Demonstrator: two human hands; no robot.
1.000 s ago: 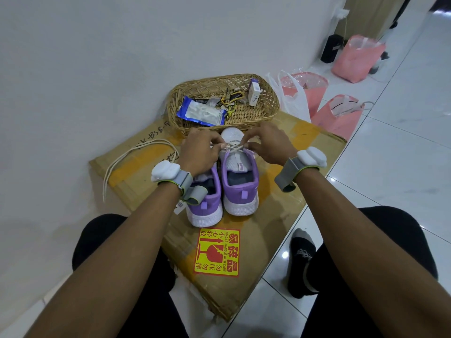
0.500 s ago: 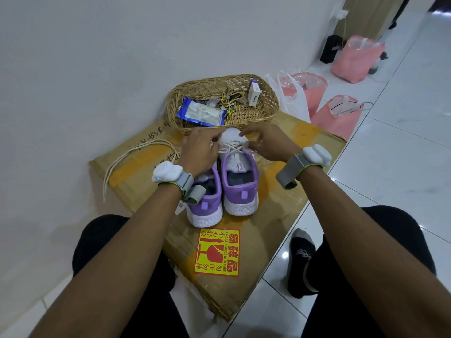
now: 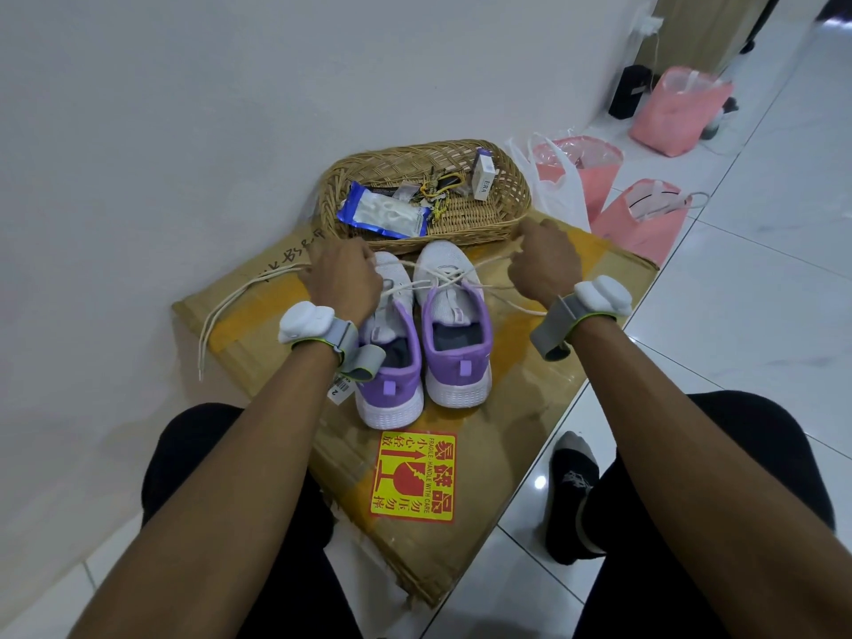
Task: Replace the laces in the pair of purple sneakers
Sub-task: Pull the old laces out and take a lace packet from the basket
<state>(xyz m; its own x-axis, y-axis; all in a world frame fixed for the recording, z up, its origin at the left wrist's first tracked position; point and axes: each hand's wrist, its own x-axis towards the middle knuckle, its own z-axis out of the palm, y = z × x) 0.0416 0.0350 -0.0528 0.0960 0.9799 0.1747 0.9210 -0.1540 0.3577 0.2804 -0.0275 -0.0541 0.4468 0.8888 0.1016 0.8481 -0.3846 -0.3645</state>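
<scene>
Left hand (image 3: 343, 281) and right hand (image 3: 544, 265) bare, forearms uncovered; each wrist has a grey strap (image 3: 551, 328) edged in green, loose tail sticking out; rounded white pod (image 3: 305, 321) on each strap; black trousers (image 3: 184, 458); black sock (image 3: 569, 500), grey toe and heel, pale print on top.

Flattened cardboard (image 3: 521, 408) is laid on the tiled floor (image 3: 760, 339); purple sneakers (image 3: 454, 357), a wicker basket (image 3: 521, 191) and a loose lace (image 3: 221, 311) are supported by it
</scene>
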